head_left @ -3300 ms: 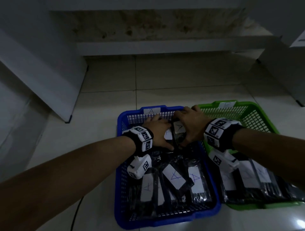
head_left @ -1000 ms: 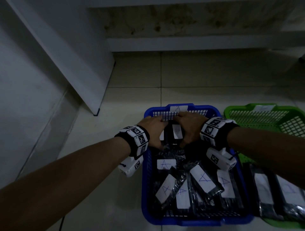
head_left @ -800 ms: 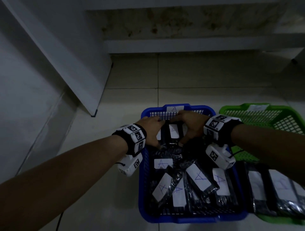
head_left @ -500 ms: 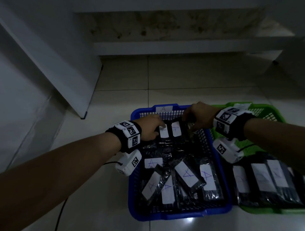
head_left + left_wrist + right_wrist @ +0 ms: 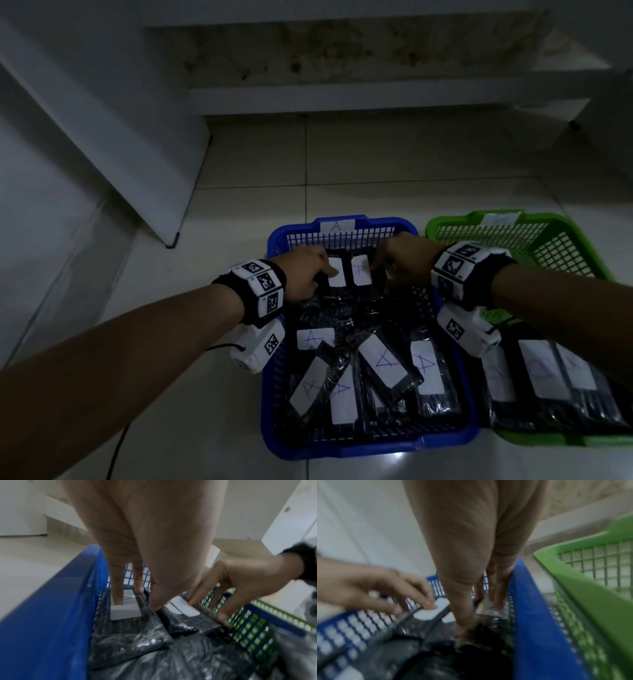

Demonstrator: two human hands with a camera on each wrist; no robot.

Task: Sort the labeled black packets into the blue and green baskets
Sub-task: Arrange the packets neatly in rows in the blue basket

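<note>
The blue basket [image 5: 370, 445], tagged A on its far rim, holds several black packets [image 5: 380, 363] with white A labels. Two more packets lie side by side at its far end. My left hand [image 5: 325, 272] presses straight fingers [image 5: 118, 599] onto the left packet's label [image 5: 125, 610]. My right hand [image 5: 385, 270] is at the right packet [image 5: 187, 609], thumb and fingers pinching a glossy packet edge [image 5: 488, 608] beside the basket's right wall. The green basket [image 5: 455, 222] stands to the right, with labeled packets [image 5: 548, 377] in its near half.
Both baskets sit on a pale tiled floor. A white panel [image 5: 120, 137] leans at the left, and a low ledge [image 5: 342, 96] runs along the stained back wall. A thin cable [image 5: 116, 455] trails on the floor by my left arm.
My hands have drawn apart, uncovering two labels at the basket's far end. The right hand shifted toward the right wall; the left stayed on its packet.
</note>
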